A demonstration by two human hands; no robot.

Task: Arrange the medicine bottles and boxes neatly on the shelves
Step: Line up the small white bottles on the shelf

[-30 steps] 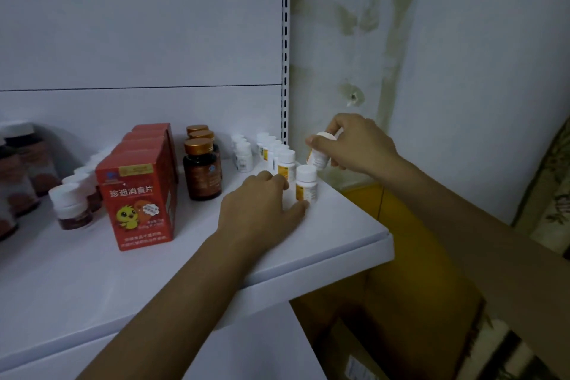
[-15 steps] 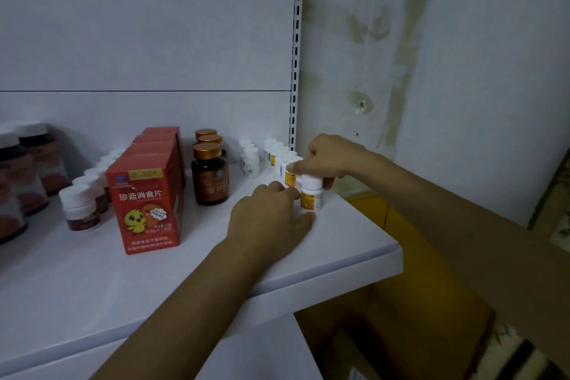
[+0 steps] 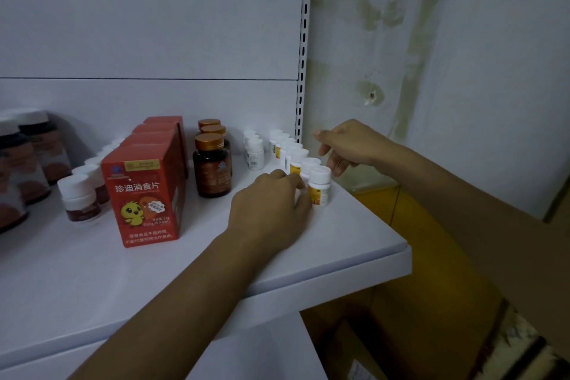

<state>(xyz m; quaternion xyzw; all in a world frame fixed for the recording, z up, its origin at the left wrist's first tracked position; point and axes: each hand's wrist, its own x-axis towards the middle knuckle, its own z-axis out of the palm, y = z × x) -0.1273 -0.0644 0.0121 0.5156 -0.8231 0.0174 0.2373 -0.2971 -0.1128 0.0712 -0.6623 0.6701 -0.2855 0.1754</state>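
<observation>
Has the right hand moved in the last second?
Yes. The right hand has shifted slightly left, closer to the slotted post, and no longer holds a bottle.

One camera, head-worn, wide-angle. Faces forward and down onto the shelf [image 3: 354,244], close in, its right end near mid-frame; wall [image 3: 478,55] beyond. Lower right corner dim, possibly cartons [image 3: 379,333].

A person's left hand [image 3: 271,203] rests on a white shelf [image 3: 339,244], fingers against the front white-capped medicine bottle [image 3: 319,187] of a row. The right hand [image 3: 351,145] hovers loose-fingered just beside it.
</observation>
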